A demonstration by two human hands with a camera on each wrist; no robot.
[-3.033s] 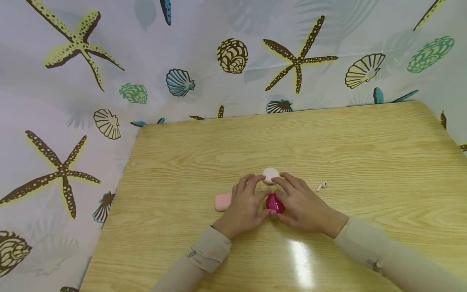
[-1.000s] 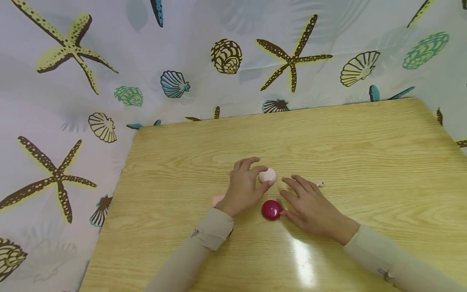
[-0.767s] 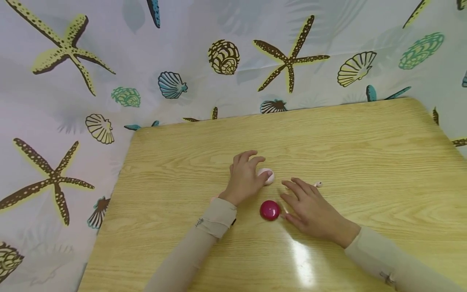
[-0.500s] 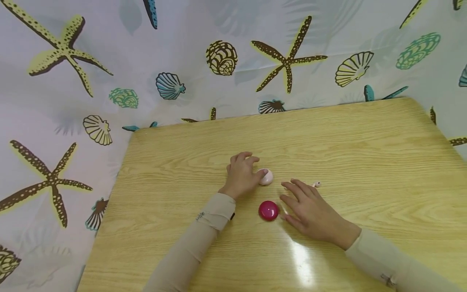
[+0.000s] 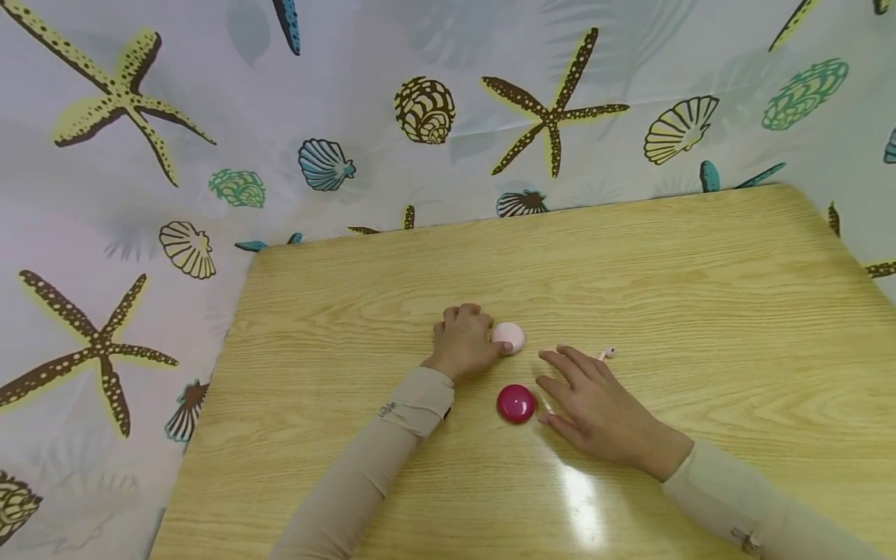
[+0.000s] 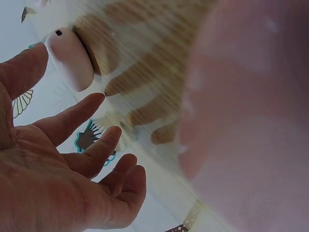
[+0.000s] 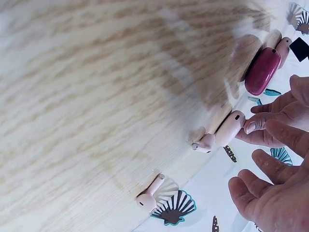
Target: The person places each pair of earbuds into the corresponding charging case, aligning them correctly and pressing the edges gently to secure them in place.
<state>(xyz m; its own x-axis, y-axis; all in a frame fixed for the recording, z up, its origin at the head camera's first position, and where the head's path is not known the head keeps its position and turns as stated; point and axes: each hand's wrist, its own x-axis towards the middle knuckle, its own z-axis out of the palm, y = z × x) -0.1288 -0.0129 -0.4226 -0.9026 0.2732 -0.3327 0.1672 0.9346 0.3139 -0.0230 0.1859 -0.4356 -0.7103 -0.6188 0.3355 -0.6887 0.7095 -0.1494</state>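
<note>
My left hand (image 5: 463,342) is at the left of a light pink round earbud case (image 5: 509,337) on the table. Its thumb touches the case's near side in the head view. In the left wrist view, the thumb and forefinger stand apart on either side of the case (image 6: 72,60), which shows a small dark port. My right hand (image 5: 602,404) hovers with spread fingers just right of a glossy magenta round case (image 5: 516,404), holding nothing. A pale pink earbud (image 5: 607,353) lies beyond its fingers. The right wrist view shows a second earbud (image 7: 205,143) beside the light pink case.
A wooden table (image 5: 350,295) bears everything, bounded behind and at left by a seashell-print cloth (image 5: 378,78). A pink item (image 7: 284,50) behind the magenta case shows in the right wrist view; my left arm hides it in the head view.
Both hands have moved apart from the magenta case, leaving it on the table. My left hand has shifted left and over the pink oblong; its forefinger has lowered. The right hand has barely moved lately.
</note>
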